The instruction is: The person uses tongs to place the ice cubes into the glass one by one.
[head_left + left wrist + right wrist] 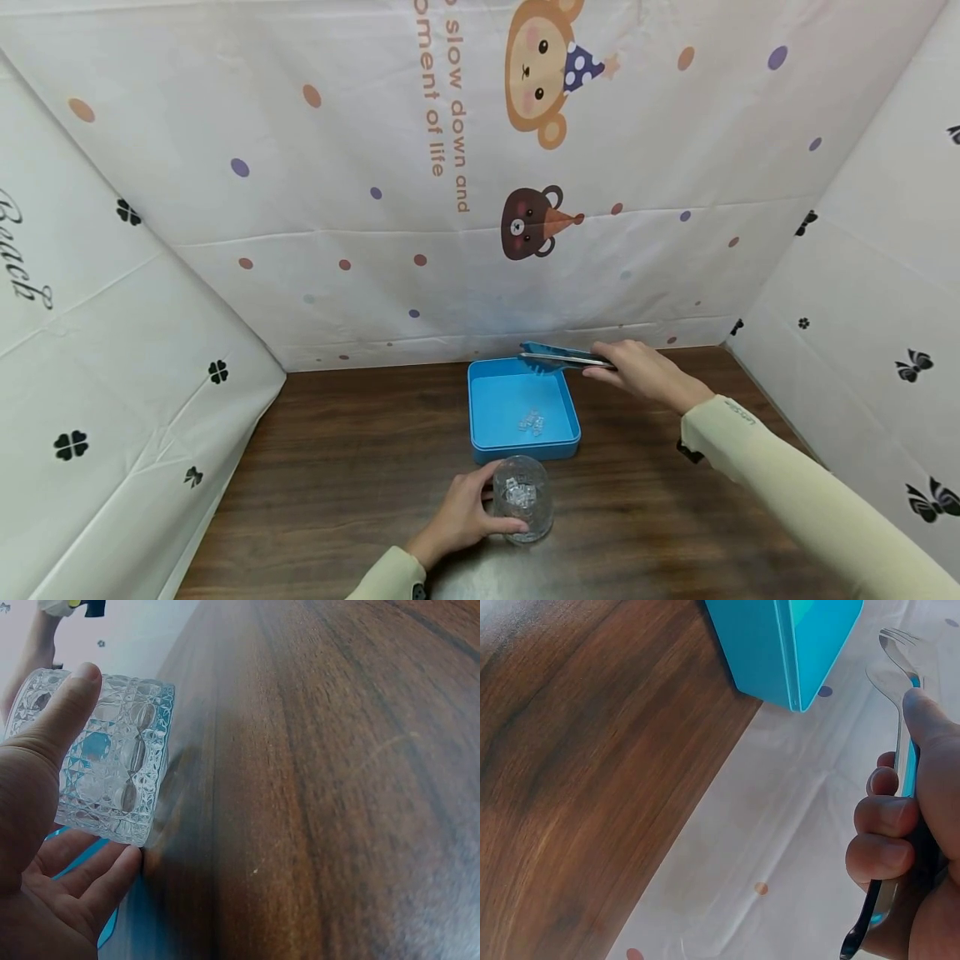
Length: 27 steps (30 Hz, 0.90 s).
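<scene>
My left hand (467,510) holds a cut-glass cup (542,518) on the table, thumb on one side and fingers curved round the other. Small clear ice-like pieces (519,493) lie inside the cup. In the left wrist view, the faceted wall of the cup (112,761) shows beside my thumb. My right hand (647,373) grips metal tongs (558,358) above the far right edge of a blue tray (491,408). One tong end is fork-shaped, the other rounded, with a gap between them in the right wrist view. Several clear pieces (532,422) lie in the tray's near right part.
The dark wooden table (360,467) runs back to a printed cloth wall (360,292). White cloth sides (105,400) flank it left and right. The blue tray stands just beyond the cup, near the back cloth.
</scene>
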Tool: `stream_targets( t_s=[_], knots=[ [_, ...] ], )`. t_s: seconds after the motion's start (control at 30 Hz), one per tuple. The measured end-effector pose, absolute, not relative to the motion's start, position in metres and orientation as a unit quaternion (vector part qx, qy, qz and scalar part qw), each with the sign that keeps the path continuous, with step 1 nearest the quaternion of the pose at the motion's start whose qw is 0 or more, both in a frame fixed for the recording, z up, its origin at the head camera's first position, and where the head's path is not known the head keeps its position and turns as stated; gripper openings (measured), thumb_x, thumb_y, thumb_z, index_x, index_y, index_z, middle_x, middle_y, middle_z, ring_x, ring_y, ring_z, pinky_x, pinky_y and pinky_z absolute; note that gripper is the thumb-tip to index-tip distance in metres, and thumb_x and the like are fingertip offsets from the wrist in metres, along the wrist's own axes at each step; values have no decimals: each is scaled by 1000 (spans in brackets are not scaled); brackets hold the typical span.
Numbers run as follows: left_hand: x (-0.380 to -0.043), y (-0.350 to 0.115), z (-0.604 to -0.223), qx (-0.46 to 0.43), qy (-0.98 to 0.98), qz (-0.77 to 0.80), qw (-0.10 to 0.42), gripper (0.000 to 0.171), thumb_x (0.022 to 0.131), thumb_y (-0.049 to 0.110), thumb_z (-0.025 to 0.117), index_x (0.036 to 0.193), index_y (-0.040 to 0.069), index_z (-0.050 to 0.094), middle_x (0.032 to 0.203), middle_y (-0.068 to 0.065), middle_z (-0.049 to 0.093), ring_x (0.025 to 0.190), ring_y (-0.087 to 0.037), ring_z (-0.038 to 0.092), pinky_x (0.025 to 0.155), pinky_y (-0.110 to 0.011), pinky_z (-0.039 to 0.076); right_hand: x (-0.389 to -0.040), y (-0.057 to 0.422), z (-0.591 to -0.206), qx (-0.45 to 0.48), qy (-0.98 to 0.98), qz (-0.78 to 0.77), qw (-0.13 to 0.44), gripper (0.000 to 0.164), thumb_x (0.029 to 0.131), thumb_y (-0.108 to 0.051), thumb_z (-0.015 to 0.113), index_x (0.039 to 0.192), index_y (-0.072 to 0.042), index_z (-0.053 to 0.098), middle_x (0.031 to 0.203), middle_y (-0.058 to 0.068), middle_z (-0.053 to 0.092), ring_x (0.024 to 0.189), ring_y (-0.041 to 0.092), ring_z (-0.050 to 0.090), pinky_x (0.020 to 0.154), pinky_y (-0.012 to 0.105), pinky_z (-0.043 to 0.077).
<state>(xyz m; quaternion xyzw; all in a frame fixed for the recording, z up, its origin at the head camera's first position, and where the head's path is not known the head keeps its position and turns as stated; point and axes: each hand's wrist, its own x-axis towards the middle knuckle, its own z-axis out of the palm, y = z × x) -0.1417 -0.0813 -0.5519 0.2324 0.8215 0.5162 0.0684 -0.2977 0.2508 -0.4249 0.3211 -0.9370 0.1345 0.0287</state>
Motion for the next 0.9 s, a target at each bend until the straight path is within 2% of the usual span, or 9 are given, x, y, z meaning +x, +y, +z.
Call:
stream_targets(
  t_s=[0.33, 0.57, 0.67, 0.8, 0.9],
  knots=[
    [-142, -82, -551, 228, 825, 511, 71, 83, 76, 43, 92, 144, 11, 56, 126, -3, 68, 111, -13, 67, 87, -22, 57, -303, 247, -430, 342, -930, 133, 30, 24, 100, -35, 70, 99, -12, 65, 66, -8, 47, 56, 7, 47, 56, 27, 44],
    [-142, -82, -550, 228, 824, 513, 75, 83, 76, 43, 92, 144, 12, 56, 126, -3, 68, 111, -12, 67, 87, -22, 57, -303, 242, -434, 342, -930, 133, -1, 22, 100, -33, 70, 93, -14, 62, 65, -7, 46, 54, 7, 45, 51, 25, 41],
    [-142, -82, -550, 227, 823, 515, 76, 84, 76, 42, 92, 144, 11, 56, 127, -3, 68, 111, -13, 67, 87, -22, 57, -303, 240, -436, 341, -931, 126, -13, 24, 100, -35, 70, 97, -12, 64, 67, -6, 50, 55, 7, 48, 52, 27, 45],
    [-142, -82, -550, 224, 826, 513, 76, 84, 75, 43, 92, 144, 11, 55, 127, -3, 68, 111, -12, 67, 86, -21, 57, -301, 237, -439, 347, -932, 105, -22, 32, 99, -36, 70, 109, -6, 69, 76, -5, 61, 63, 6, 55, 60, 31, 55],
    [-142, -81, -550, 225, 826, 511, 74, 84, 76, 43, 92, 145, 12, 55, 127, -3, 68, 111, -13, 67, 86, -21, 57, -301, 236, -443, 348, -932, 96, -35, 29, 99, -33, 71, 109, -6, 69, 77, -6, 62, 63, 7, 55, 60, 31, 54]
  ],
)
